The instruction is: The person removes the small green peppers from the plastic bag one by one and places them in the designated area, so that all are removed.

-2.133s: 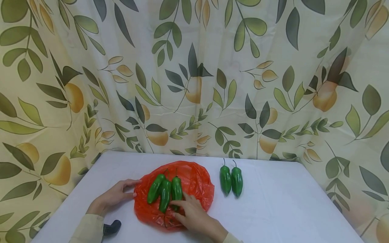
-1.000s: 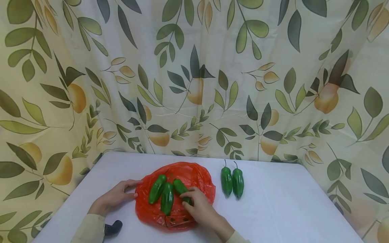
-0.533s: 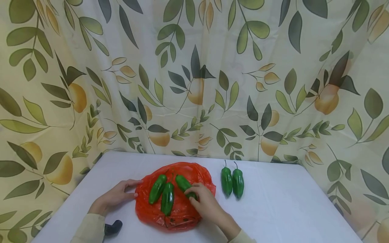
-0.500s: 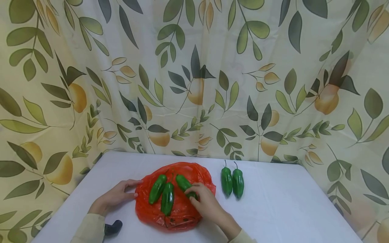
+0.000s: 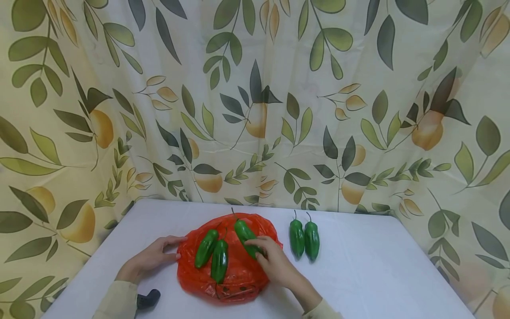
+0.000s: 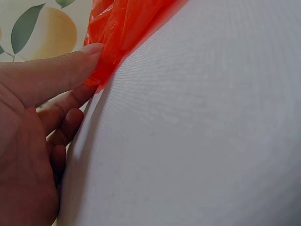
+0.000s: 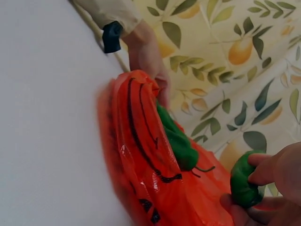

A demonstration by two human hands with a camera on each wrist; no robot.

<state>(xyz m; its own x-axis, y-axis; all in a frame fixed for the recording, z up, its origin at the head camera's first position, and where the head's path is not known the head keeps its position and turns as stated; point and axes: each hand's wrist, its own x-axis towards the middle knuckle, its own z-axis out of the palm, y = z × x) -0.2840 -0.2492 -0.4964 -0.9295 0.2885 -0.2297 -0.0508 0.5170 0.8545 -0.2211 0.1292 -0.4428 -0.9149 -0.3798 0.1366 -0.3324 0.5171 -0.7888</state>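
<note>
1 long, glossy green pepper [image 5: 246, 236], over the red plastic bag [image 5: 241, 261] on its right-hand side, is gripped at its lower end by the right hand [image 5: 276, 261]. The left hand [image 5: 151, 257] touches the bag's opposite edge; whether it pinches cannot be told. Held by 1 end, the slick pepper could swing or slip, perhaps knocking the 2 shiny green peppers [image 5: 219, 261] between the hands. Only the head view shows 2 stemmed green peppers [image 5: 296, 239] on the white surface [image 5: 370, 266] beyond the right hand; the right wrist view better shows black lines [image 7: 135, 123] on the bag.

A glossy green pepper [image 5: 244, 231] slants in the right hand [image 5: 276, 264] over a crumpled red bag [image 5: 242, 271].
</note>
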